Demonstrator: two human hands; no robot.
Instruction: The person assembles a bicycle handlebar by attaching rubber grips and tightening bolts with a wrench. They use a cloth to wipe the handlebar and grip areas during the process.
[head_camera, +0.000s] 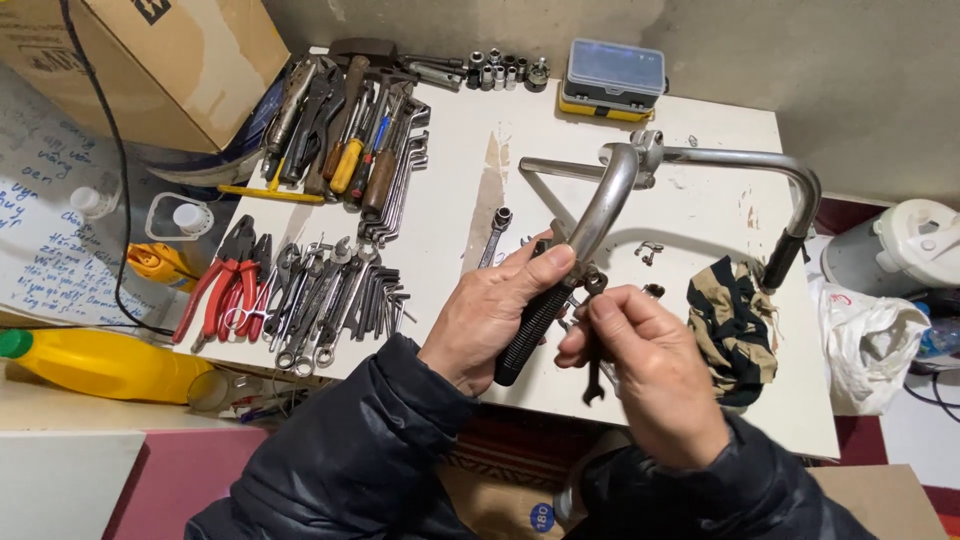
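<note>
White desk (700, 390) carries everything we see. Biggest piece on it is the chrome handlebar (700, 157), a bent tube with a clamp at its middle; its far end with a black rubber sleeve rests on the desk near the camouflage rag (735, 325), its near end is lifted toward us. Our left hand (490, 320) has its grip wrapped around the near black handlebar sleeve (535, 330), thumb pressed on the tube just above it. Our right hand (650, 375) has its grip pinched on a small spanner (594, 340), thumb and fingertips pressed together on the shank, upper head touching a fitting on the tube just above the sleeve, lower end hanging down. Left side of desk: rows of screwdrivers (350, 140), red-handled pliers (225, 280), combination wrenches (320, 300). Back edge: row of sockets (500, 72), small plastic parts case (613, 78). One loose wrench (495, 235) lies mid-desk, just beyond our left hand.
</note>
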